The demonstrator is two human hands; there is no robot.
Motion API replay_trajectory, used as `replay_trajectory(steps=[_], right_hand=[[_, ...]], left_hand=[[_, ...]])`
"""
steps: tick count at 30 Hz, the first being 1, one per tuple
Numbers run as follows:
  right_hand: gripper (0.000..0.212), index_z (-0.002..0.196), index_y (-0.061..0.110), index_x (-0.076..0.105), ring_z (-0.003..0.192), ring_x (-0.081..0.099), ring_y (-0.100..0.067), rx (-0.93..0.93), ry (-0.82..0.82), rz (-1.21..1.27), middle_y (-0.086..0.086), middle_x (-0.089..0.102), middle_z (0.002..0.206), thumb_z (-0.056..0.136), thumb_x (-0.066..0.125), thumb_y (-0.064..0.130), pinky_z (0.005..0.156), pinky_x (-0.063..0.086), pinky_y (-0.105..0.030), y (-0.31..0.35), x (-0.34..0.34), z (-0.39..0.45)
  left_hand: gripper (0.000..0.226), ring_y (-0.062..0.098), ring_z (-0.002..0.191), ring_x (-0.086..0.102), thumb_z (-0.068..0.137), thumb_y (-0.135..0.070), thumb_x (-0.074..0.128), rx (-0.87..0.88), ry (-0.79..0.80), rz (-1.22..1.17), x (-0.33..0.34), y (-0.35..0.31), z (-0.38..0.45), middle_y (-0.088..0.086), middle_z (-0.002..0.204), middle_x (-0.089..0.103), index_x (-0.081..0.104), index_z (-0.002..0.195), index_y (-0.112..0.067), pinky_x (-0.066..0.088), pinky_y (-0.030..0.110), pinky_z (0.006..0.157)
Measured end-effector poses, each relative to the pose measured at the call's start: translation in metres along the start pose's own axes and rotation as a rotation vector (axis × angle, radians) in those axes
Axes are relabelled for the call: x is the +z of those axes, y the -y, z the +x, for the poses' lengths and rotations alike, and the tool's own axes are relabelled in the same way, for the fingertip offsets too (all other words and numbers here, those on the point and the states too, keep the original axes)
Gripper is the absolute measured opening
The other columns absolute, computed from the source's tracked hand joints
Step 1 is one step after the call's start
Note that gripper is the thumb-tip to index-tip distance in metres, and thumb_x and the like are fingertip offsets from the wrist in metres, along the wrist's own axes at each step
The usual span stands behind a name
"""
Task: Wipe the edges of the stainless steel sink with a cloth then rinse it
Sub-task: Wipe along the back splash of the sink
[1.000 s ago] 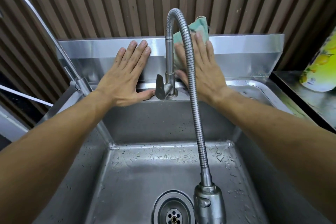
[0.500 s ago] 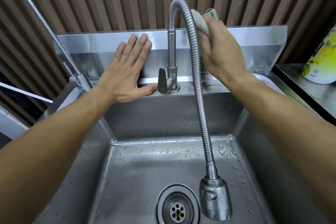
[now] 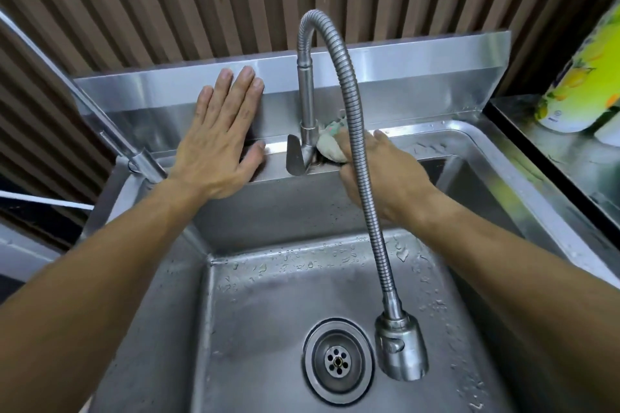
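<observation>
1. Gripping a bunched cloth point(image 3: 330, 146), the right hand point(image 3: 385, 174) has its fingers curled closed around the wad and presses it onto the far ledge of the sink point(image 3: 469, 141), hard against the right side of the tap base point(image 3: 308, 137). Bunching it likely gives a firm pad that can be worked into the tight seam where tap meets ledge.
2. The left hand point(image 3: 218, 144) holds nothing: it lies fully open, fingers together and flat against the steel backsplash point(image 3: 419, 84), thumb resting along the far ledge just left of the tap lever point(image 3: 295, 156). It reads as a brace, steadying the body while the other arm reaches.
3. The flexible hose point(image 3: 355, 131) arches from the tap toward the viewer and crosses in front of the right hand, so part of the cloth and the fingers are hidden; the wrist has to work behind it.
4. Its spray head point(image 3: 401, 345) hangs over the basin just right of the drain point(image 3: 338, 360), placed to send water straight down for rinsing. No water is running.
5. Droplets dot the basin floor, and the right-hand rim looks wet.
6. On the bench point(image 3: 563, 157) at far right stands a yellow-green container point(image 3: 580, 77), well apart from the work.
7. My judgement: wiping is under way, rinsing not yet begun.
</observation>
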State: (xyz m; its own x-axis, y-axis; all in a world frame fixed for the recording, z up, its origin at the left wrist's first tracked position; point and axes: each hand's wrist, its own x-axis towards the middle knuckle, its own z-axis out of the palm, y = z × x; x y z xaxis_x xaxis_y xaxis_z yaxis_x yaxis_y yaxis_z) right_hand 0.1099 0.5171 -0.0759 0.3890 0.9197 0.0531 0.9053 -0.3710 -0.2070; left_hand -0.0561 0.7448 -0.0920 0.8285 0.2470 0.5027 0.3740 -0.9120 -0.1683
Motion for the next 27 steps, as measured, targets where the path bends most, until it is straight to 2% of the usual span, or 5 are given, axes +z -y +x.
replay_trajectory(steps=[9,17,22,25,27], right_hand=[[0.060,0.161,0.018,0.030,0.159,0.012,-0.024,-0.111,-0.104,0.021,-0.010,0.025,0.169,0.108,0.038,0.046,0.128,0.005,-0.033,0.003,0.025,0.009],[0.055,0.161,0.011,0.030,0.157,0.021,-0.030,0.106,-0.143,0.059,-0.012,0.027,0.168,0.112,0.028,0.036,0.130,0.012,-0.048,-0.001,0.029,0.002],[0.069,0.160,0.015,0.033,0.158,0.021,-0.020,0.041,-0.091,0.232,-0.006,0.030,0.168,0.108,0.015,0.057,0.131,0.015,-0.042,0.006,0.040,0.023],[0.052,0.161,0.019,0.031,0.157,0.021,-0.018,-0.068,-0.122,0.117,-0.001,0.028,0.168,0.113,0.028,0.038,0.125,0.010,-0.029,-0.004,0.017,0.012],[0.047,0.157,0.022,0.036,0.155,0.027,-0.019,0.001,-0.141,0.126,0.000,0.033,0.167,0.114,0.026,0.037,0.128,0.020,-0.040,-0.007,0.019,0.014]], left_hand=[[0.079,0.041,0.159,-0.011,0.102,-0.031,0.043,-0.186,-0.024,-0.015,0.001,-0.001,-0.010,0.015,0.173,-0.009,-0.001,0.167,-0.021,-0.009,0.053,0.128],[0.083,0.041,0.158,-0.013,0.104,-0.036,0.044,-0.184,0.025,0.064,-0.004,0.000,-0.009,0.016,0.173,-0.014,-0.008,0.166,-0.022,-0.018,0.045,0.125],[0.084,0.036,0.158,-0.017,0.101,-0.042,0.038,-0.178,0.041,0.074,0.000,-0.002,-0.005,0.017,0.172,-0.013,-0.008,0.166,-0.018,-0.018,0.044,0.125],[0.084,0.027,0.156,-0.019,0.101,-0.043,0.041,-0.027,0.025,0.128,-0.003,-0.002,0.002,0.016,0.173,-0.007,-0.002,0.166,-0.012,-0.017,0.043,0.127],[0.083,0.028,0.157,-0.015,0.100,-0.042,0.040,0.116,0.026,0.143,-0.007,-0.003,0.014,0.016,0.174,-0.004,-0.001,0.166,-0.012,-0.012,0.046,0.128]])
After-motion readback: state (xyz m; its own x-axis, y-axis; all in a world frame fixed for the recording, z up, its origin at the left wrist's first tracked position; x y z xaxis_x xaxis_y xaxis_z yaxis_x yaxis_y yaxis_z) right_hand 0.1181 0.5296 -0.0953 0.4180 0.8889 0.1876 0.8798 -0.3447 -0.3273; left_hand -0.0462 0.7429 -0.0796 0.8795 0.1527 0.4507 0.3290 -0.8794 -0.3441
